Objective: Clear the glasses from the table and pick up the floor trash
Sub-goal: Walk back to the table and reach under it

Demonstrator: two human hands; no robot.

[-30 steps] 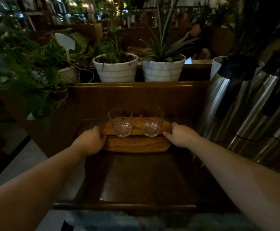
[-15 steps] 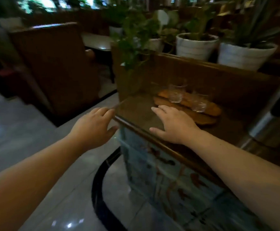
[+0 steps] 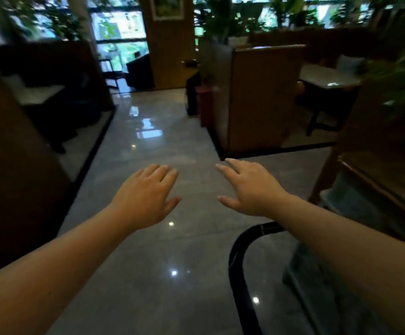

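Head view shows both hands held out, palms down, over a glossy grey tiled floor (image 3: 162,250). No glasses and no trash can be made out anywhere on that floor; the picture is blurred, so small litter could not be told apart from the bright ceiling-light reflections dotted over the tiles. The left hand (image 3: 146,197) has its fingers loosely extended and close together, thumb out to the side, holding nothing. The right hand (image 3: 249,189) is spread wider, its fingers (image 3: 223,168) fanned, also empty. The two hands are near each other but apart, with bare floor between them.

On the floor below the right forearm curves a black inlaid border (image 3: 240,274). To the right of the right hand stands a wooden cabinet edge (image 3: 375,189), its top not visible. Beyond the hands, a wooden booth partition (image 3: 261,97) rises from the floor, with a pale table (image 3: 329,78) behind it. To the left of the left hand is a dark booth back (image 3: 10,165). Green plants (image 3: 223,18) and bright windows (image 3: 119,27) fill the far end.
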